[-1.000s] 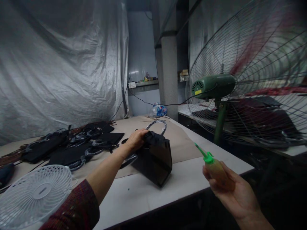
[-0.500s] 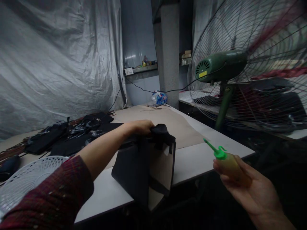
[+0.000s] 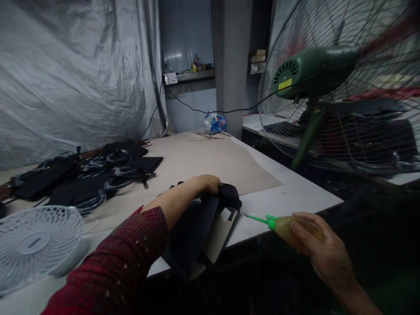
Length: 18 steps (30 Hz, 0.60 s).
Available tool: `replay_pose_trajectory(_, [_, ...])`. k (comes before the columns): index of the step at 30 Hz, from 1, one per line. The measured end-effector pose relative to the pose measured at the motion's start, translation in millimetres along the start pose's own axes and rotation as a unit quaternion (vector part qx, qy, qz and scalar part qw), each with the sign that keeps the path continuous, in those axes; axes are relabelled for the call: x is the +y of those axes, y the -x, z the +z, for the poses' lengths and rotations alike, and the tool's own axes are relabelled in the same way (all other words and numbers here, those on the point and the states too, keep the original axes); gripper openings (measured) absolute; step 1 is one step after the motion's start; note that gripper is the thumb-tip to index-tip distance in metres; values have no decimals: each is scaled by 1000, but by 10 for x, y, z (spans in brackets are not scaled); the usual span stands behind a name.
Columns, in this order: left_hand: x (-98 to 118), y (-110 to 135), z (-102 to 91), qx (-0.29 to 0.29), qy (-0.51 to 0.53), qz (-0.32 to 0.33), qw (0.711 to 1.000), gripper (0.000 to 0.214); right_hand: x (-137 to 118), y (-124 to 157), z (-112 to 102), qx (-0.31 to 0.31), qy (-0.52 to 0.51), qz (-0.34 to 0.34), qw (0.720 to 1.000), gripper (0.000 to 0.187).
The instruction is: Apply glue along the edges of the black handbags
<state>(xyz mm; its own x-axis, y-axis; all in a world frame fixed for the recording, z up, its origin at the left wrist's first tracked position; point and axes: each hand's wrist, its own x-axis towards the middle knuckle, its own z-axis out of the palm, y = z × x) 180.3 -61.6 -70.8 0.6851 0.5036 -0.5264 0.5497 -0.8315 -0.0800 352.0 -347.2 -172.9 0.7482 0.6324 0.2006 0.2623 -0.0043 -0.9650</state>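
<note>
Over the near edge of the white worktop (image 3: 295,194), the left hand (image 3: 209,183) has its fingers closed on the top of a black, boxy bag (image 3: 192,234) with beige inner sides; the right hand (image 3: 323,247) curls around an amber-coloured squeeze bottle (image 3: 287,232), its green nozzle (image 3: 259,219) ending just beside the bag, contact unclear. To the left stands a round white plastic fan (image 3: 34,245), and beyond it black bags with plastic-wrapped handles (image 3: 78,186) lie on a beige sheet (image 3: 193,157), with a clear-and-blue plastic bag (image 3: 215,124) at the far end.

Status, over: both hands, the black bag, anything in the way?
Left hand gripping black bag at table edge. Right hand holding bottle, green nozzle near bag, contact unclear. White fan off left, clear of the bag.
</note>
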Motion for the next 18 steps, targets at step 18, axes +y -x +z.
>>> replay_pose_trajectory(18, [159,163,140,90,7,-36,995,41,-205,-218,225,-63,236,-389,888,25])
